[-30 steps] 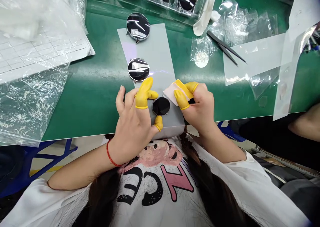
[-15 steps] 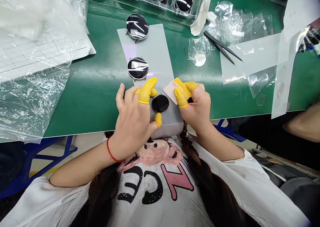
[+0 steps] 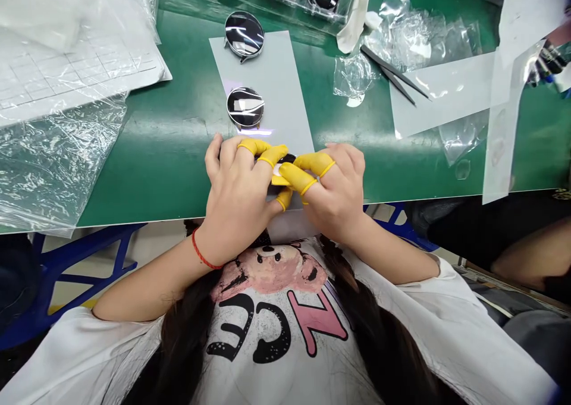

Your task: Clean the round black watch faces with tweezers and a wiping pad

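My left hand, with yellow finger cots and a red string bracelet, is closed around the rim of a round black watch head. In my right hand, also in yellow finger cots, a small yellow pad with a pale side is pinched against the watch's face. Fingers hide most of that watch. Farther up the grey sheet lie a nearer watch head and a farther watch head, both glossy black with silver rims and lugs.
A clear plastic tray with more watch heads stands at the back. Black tweezers, crumpled clear film and a white cloth-like strip lie to the right. Bagged papers cover the left. Another person's arm shows at right.
My right hand has moved left with the yellow pad, bringing it from beside the watch head onto it. My left fingers have closed on the watch. The view has shifted slightly.
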Demonstrator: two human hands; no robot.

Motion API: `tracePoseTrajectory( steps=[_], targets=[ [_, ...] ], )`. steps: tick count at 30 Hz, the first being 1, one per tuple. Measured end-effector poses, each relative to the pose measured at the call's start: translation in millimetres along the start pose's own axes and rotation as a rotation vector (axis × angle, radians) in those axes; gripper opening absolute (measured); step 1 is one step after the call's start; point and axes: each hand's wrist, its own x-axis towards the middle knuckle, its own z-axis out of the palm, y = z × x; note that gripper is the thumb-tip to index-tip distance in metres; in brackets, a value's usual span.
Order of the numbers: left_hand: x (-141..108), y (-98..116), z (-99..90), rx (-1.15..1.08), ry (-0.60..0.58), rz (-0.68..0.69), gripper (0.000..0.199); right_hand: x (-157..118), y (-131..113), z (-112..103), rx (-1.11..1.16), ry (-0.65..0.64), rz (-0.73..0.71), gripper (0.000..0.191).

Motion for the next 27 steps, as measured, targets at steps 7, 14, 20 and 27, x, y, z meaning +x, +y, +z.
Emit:
tracePoseTrajectory(
  steps=[7, 14, 20, 27],
  targets=[
    [-1.1, 1.7, 3.6, 0.010, 0.045, 0.000, 0.038, -27.2, -9.5, 7.7, -0.184, 0.206, -0.295, 0.017],
    [-2.3, 0.3, 6.1, -0.002, 0.032, 0.002, 0.043, -10.6, -2.3, -10.9, -0.026, 0.155, -0.149, 0.021],
    [0.1, 0.7, 2.4, -0.017, -0.002, -0.021, 0.042, 1.6, 19.4, -8.6, -0.036, -0.011, -0.129, 0.026],
    [-0.2, 1.9, 1.9, 0.019, -0.021, -0.024, 0.042, -27.5, 5.6, 4.1, -0.184, 0.270, -0.373, 0.020]
  ],
)
